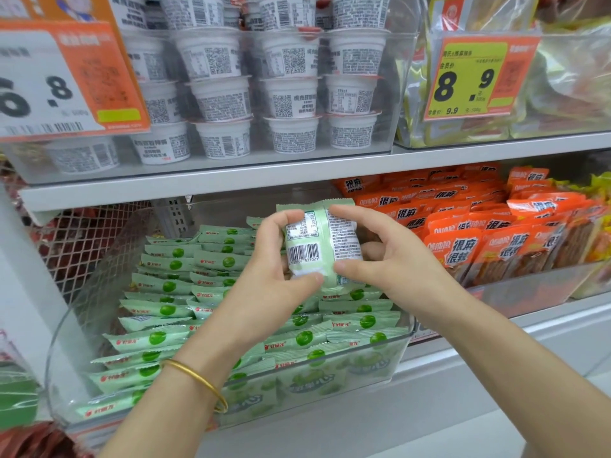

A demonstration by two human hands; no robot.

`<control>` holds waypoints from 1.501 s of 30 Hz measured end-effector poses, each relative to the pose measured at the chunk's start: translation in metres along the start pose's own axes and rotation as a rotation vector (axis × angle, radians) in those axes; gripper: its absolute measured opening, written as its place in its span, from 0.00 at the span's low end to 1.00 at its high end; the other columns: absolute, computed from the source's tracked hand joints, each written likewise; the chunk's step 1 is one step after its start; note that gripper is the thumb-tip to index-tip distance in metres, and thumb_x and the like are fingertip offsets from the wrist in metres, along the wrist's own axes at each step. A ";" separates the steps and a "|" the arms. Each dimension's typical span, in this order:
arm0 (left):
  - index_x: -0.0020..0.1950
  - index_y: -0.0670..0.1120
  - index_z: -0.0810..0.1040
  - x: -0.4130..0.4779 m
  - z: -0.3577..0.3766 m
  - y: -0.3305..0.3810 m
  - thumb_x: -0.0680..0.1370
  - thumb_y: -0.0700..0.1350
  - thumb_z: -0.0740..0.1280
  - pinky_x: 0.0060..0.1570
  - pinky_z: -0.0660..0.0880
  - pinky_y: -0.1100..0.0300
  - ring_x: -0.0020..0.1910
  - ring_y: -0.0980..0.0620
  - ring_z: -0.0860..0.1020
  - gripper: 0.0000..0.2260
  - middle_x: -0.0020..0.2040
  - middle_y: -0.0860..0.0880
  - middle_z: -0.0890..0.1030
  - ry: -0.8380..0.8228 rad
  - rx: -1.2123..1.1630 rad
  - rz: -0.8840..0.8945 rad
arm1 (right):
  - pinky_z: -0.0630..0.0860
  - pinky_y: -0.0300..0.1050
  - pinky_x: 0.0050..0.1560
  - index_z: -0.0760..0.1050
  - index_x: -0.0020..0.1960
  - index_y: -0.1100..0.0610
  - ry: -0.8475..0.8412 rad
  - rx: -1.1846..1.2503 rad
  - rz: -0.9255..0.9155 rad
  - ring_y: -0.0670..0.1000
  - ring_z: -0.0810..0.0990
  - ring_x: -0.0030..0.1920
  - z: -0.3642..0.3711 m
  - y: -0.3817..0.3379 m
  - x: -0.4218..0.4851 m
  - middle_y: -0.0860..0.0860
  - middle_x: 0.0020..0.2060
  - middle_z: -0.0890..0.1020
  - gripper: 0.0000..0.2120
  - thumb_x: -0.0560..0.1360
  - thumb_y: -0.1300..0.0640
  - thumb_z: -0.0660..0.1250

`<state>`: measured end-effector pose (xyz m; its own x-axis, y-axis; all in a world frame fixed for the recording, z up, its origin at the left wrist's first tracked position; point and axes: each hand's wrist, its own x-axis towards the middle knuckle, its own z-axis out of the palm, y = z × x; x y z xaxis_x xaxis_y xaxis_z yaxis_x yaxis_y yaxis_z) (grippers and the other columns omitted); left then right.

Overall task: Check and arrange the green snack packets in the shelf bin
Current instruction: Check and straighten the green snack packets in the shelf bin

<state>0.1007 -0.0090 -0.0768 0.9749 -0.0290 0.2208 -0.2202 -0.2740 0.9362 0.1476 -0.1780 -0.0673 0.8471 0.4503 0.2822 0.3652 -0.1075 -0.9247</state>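
I hold one pale green snack packet [319, 239] upright above the bin, its back with barcode and printed text facing me. My left hand [274, 259] pinches its left side and bottom edge between thumb and fingers. My right hand [373, 249] pinches its right side, index finger on top, thumb at the lower edge. Below, a clear plastic shelf bin [401, 353] holds several rows of the same green packets [168, 309], standing on edge with fronts facing up.
Orange snack packets [469, 239] fill the bin to the right. The shelf above [231, 180] carries stacked white cups [221, 97] and price tags [469, 77]. A white wire mesh divider [82, 246] stands left of the green bin.
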 end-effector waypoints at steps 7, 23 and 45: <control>0.67 0.58 0.59 0.000 -0.001 0.001 0.76 0.32 0.65 0.57 0.77 0.52 0.52 0.58 0.80 0.29 0.54 0.66 0.77 -0.029 -0.034 -0.001 | 0.80 0.44 0.46 0.69 0.67 0.43 -0.027 0.008 0.008 0.50 0.82 0.48 -0.001 0.001 0.000 0.50 0.64 0.73 0.32 0.72 0.71 0.68; 0.63 0.65 0.61 0.007 0.000 -0.007 0.74 0.33 0.64 0.45 0.74 0.44 0.52 0.34 0.77 0.30 0.52 0.64 0.78 -0.022 -0.024 -0.012 | 0.78 0.55 0.46 0.70 0.67 0.46 -0.010 0.062 0.014 0.52 0.82 0.44 -0.002 0.003 0.000 0.50 0.62 0.74 0.35 0.70 0.78 0.61; 0.71 0.61 0.64 0.003 0.009 0.001 0.68 0.59 0.69 0.54 0.66 0.76 0.56 0.69 0.68 0.32 0.60 0.65 0.66 0.084 0.280 0.132 | 0.81 0.55 0.47 0.63 0.51 0.52 -0.095 0.105 -0.054 0.53 0.80 0.52 0.005 0.000 -0.006 0.48 0.63 0.70 0.19 0.73 0.75 0.59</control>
<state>0.1042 -0.0176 -0.0776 0.9297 -0.0052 0.3682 -0.3154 -0.5274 0.7889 0.1407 -0.1763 -0.0699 0.7852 0.5351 0.3116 0.3626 0.0106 -0.9319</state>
